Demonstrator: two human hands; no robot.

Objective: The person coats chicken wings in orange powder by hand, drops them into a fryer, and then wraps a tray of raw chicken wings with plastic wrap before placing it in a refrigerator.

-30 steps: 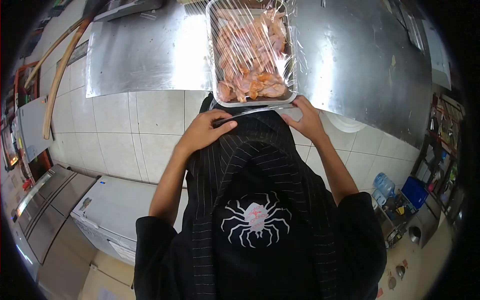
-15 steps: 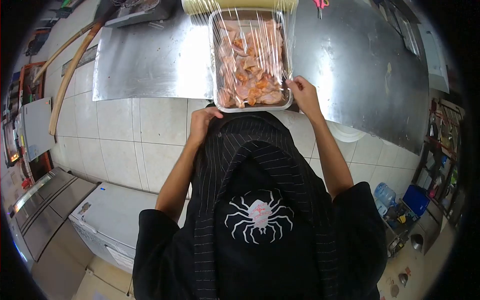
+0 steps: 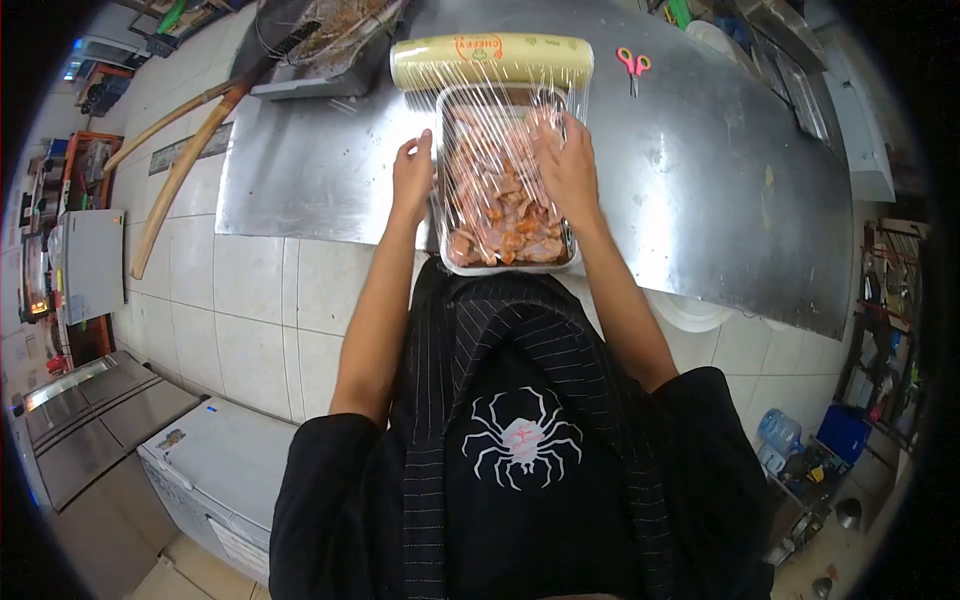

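A shallow metal tray (image 3: 448, 262) of raw chicken pieces (image 3: 510, 205) stands at the front of the steel table. Clear cling film (image 3: 480, 125) stretches over it from a yellowish cling film roll (image 3: 492, 62) lying just behind. My left hand (image 3: 410, 180) is beside the tray's left rim, thumb raised and fingers loosely bent, with a gap between them. Over the tray's right half, my right hand (image 3: 568, 175) lies on the film with its fingers stretched forward. I cannot see either hand gripping the film.
Scissors with pink handles (image 3: 633, 65) lie right of the roll. A grey bin-like container (image 3: 320, 75) is at the back left of the steel table (image 3: 310, 190). Long wooden handles (image 3: 185, 165) stick out past its left edge. A white chest freezer (image 3: 215, 455) is at lower left.
Both hands have moved forward from the tray's near corners. The right hand is now over the film, the left beside the left rim. The view has shifted, showing more of the roll.
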